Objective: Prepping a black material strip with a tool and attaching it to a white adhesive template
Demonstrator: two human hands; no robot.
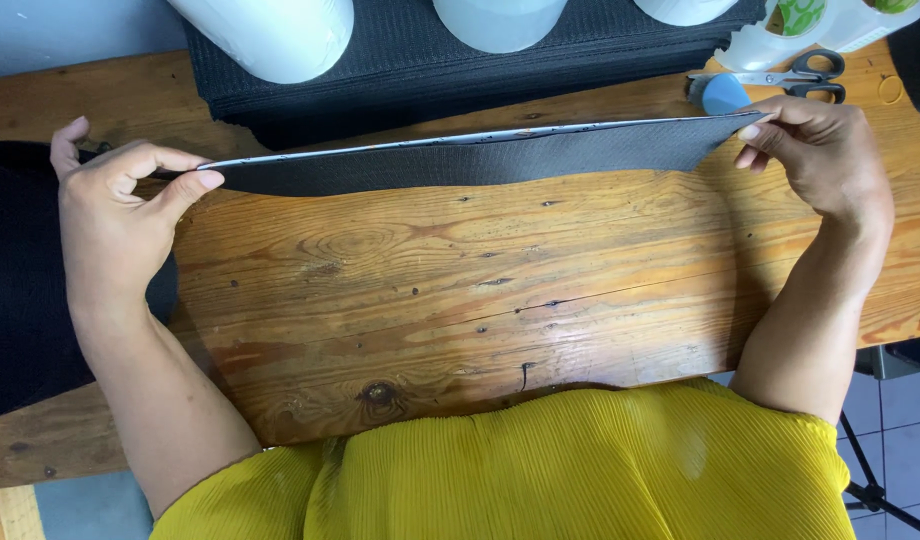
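**Dark mesh strip, held taut by its two ends**

Black, finely textured material makes up the long strip (480, 160) you have stretched across the wooden workbench (460, 290). It hangs just above the boards, seen nearly edge-on, with a pale lining showing along its upper edge. Your left hand (115, 215) pinches one end, thumb against forefinger, closed narrowly on the sheet. Your right hand (825, 155) holds the other end the same way, fingertips closed on the corner.

Judging by its look, the strip is light and thin. It seems flexible rather than limp: the span between your hands bows only gently and keeps a clean line, so expect some springiness, like rubberised fabric or foam-backed mesh. The woven face should give your fingers good purchase, and it does not look slippery or fragile. The smooth pale side may be slicker.

The ends are the natural place to hold it, as you do now. A grip at the middle would probably let both ends droop. Keep light tension so it stays flat.

Behind the strip lies a stack of similar black sheets (430, 70), with white rolls (270, 35) standing on it. Scissors (795, 75) and a small blue object (722, 93) lie just beyond your right hand.
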